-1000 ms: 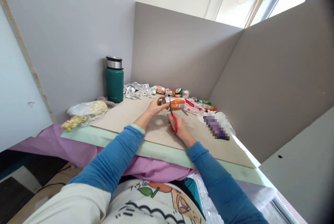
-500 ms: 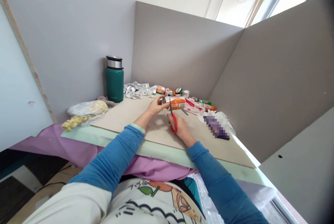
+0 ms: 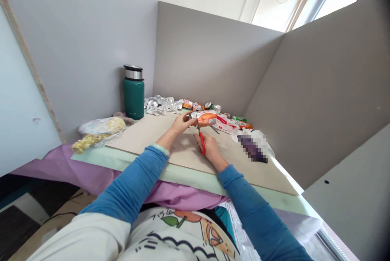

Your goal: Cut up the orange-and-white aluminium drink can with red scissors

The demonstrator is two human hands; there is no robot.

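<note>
A: Where is the can (image 3: pixel 207 119)?

B: In the middle of the frame. It is orange and white, and it lies on its side.

A: Who has it?

B: The left hand (image 3: pixel 182 123). Its fingers are bent around the can's left end, with the thumb on the near side.

A: And the right hand (image 3: pixel 211 147)?

B: It is just below the can, closed around the red handles of the scissors (image 3: pixel 202 144). The blades point up and go across the can near its left end. I can't tell how deep they go in.

A: What is under the hands?

B: A big tan board (image 3: pixel 146 133). A thin dark stick (image 3: pixel 215 130) pokes out just below the can's right end.

A: What is behind the can?

B: Crumpled silver bits (image 3: pixel 163 104) lie along the back, and more cans (image 3: pixel 187 104) are next to them. A red and white wrapper (image 3: pixel 226 124) is just right of the held can.

A: What else do you see?

B: A tall green bottle (image 3: pixel 133 98) stands left of the middle. A purple thing (image 3: pixel 251 147), all blurry, lies on the right side. A yellow bunch (image 3: pixel 88 143) sits at the left, by a clear plastic bag (image 3: pixel 102 125).
</note>
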